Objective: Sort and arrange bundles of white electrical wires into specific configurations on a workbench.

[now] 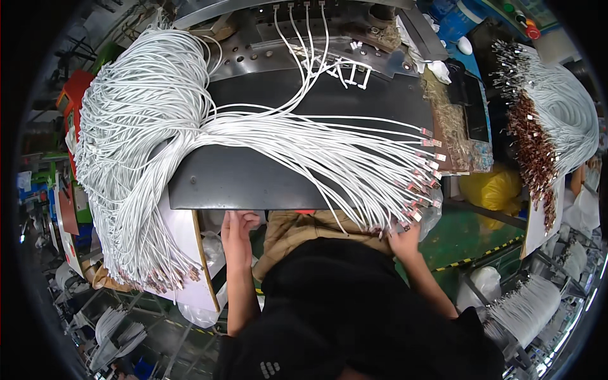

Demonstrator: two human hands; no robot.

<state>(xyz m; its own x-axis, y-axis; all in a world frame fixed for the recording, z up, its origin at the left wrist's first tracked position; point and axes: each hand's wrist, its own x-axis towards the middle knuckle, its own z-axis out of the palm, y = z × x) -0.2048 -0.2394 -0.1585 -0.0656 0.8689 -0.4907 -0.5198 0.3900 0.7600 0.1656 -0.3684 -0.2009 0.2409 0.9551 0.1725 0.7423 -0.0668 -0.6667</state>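
Observation:
A thick bundle of white cables (266,130) lies across a dark work surface (253,183). Its loose ends, fitted with small metal connectors (418,183), fan out to the right and hang over the near edge. My right hand (404,239) is at the lowest of these ends, its fingers closed around some and partly hidden by them. At the near edge, left of centre, my left hand (239,229) holds nothing visible; its fingers are loosely apart, with the tips against or just under the edge. Several cables run up to a metal fixture (266,54) at the back.
White plastic scrap frames (345,68) lie by the fixture. A large cable heap (145,95) spills over a white board (180,237) at left. Another cable bundle (560,104) hangs at right. A yellow bag (491,190) sits between that bundle and the work surface.

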